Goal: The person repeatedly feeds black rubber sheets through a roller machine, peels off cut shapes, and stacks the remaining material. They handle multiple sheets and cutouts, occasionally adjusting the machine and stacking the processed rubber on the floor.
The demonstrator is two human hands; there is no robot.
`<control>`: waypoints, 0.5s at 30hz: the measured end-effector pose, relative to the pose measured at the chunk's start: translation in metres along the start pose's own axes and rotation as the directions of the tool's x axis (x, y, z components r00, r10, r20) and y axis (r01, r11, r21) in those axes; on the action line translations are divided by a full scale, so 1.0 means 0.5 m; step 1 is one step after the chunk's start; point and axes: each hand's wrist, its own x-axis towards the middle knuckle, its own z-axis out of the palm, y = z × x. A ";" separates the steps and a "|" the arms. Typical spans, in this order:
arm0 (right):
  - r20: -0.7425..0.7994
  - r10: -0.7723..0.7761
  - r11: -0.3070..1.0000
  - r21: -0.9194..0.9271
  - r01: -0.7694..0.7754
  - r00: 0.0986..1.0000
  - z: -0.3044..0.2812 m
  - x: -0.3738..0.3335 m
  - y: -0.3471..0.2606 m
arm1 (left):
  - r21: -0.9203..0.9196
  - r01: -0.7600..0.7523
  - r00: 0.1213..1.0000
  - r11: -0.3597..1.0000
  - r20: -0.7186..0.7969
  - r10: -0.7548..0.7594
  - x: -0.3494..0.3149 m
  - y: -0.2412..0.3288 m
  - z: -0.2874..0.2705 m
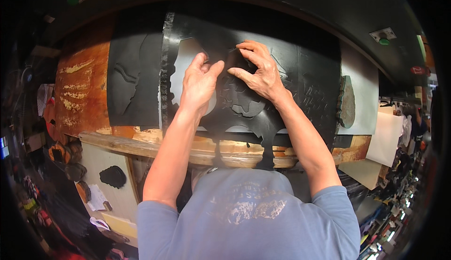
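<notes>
My left hand and my right hand are close together over the work surface. Between them is a dark, blurred shape, whose kind I cannot make out. The left fingers curl at its left edge, with the thumb toward the right hand. Around its right side my right fingers and thumb bend. Below the hands lies a black sheet with curved outlines pressed or cut into it and a ragged near edge. A pale grey board shows beneath it, beside my left hand.
A dark beam spans above, with green buttons on it. Another black sheet lies left on scratched brown wood. A long dark grey piece lies right. A wooden rail edges the table near my body.
</notes>
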 end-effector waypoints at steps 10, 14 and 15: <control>0.246 0.134 0.944 0.262 -0.199 0.960 -0.078 -0.017 -0.050 | -0.256 -0.109 0.989 0.960 0.071 0.131 0.008 -0.044 -0.005; 0.131 0.432 0.757 0.485 -0.438 0.892 -0.170 -0.077 -0.096 | 0.090 -0.336 0.898 0.938 -0.269 0.347 -0.079 -0.023 -0.009; 0.090 0.463 0.723 0.538 -0.434 0.882 -0.204 -0.080 -0.095 | 0.059 -0.403 0.868 0.913 -0.293 0.402 -0.098 -0.017 -0.007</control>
